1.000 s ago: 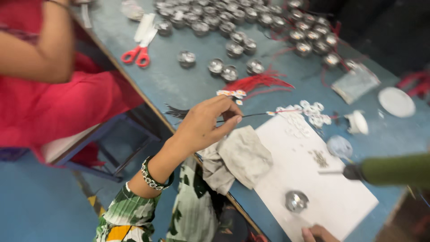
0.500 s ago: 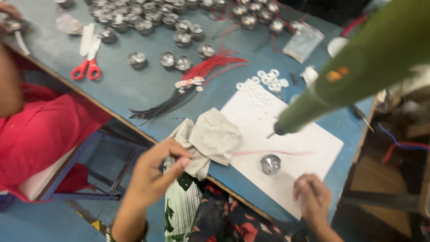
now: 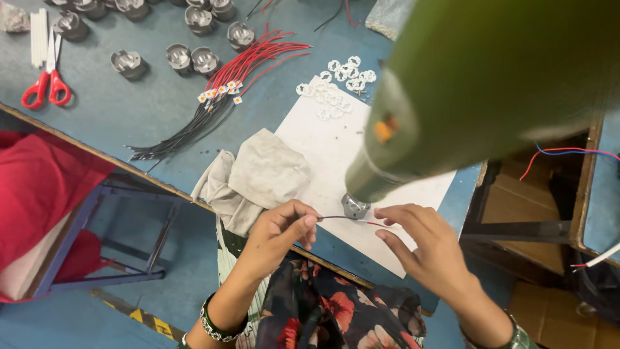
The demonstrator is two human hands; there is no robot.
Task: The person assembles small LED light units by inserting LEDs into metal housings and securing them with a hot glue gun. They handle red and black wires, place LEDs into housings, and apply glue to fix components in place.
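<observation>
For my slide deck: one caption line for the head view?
Both hands, left hand and right hand, pinch a thin wire over white sheet.

Cloth (image 3: 265, 174) lay on desk (image 3: 129, 116) left of paper sheet (image 3: 336, 148); wire bundle (image 3: 219, 97) behind cloth; scissors (image 3: 45, 81) far left.

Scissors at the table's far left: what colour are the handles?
Red handles on the scissors, seen clearly in the head view.
</observation>
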